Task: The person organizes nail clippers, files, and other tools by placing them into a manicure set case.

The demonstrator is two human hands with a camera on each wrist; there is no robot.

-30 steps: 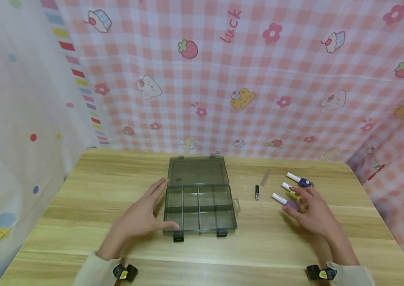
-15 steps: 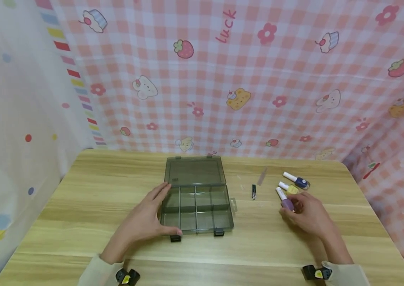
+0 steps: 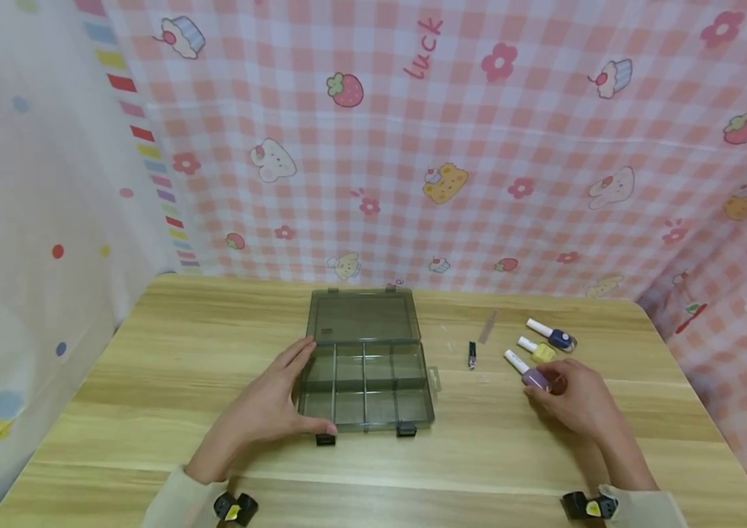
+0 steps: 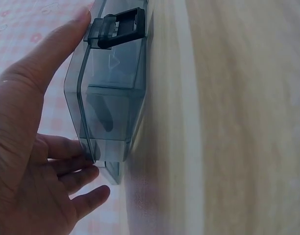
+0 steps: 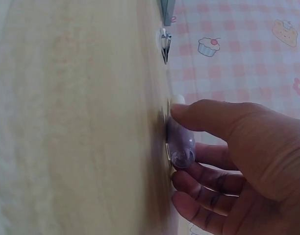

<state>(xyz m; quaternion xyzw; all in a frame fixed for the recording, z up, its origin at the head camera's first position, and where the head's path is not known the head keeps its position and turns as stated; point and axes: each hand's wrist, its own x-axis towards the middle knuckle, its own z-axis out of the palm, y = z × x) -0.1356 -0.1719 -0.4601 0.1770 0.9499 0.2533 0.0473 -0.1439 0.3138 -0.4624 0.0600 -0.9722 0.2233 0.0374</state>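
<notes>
A clear purple nail polish bottle [image 3: 535, 378] with a white cap lies on the table at the right. My right hand [image 3: 574, 396] pinches it between thumb and fingers; in the right wrist view the bottle's rounded base [image 5: 182, 155] shows close to the tabletop. At the middle stands a dark translucent compartment box [image 3: 365, 424], its lid [image 3: 363, 315] laid back. My left hand [image 3: 264, 403] rests along the box's left side. Its thumb [image 4: 57, 49] lies straight by the front latch [image 4: 123, 27], and its other fingers touch the side farther back.
Beyond the purple bottle lie a yellow nail polish bottle [image 3: 543, 353] and a dark blue one [image 3: 560, 339]. Between box and bottles are a nail clipper [image 3: 472, 356], a thin pinkish strip [image 3: 489, 328] and small clear pieces. A checked cloth [image 3: 373, 147] hangs behind the table.
My right hand has closed its thumb and fingers on the purple bottle, whose angle shifted along the way. My left hand has settled slightly against the box.
</notes>
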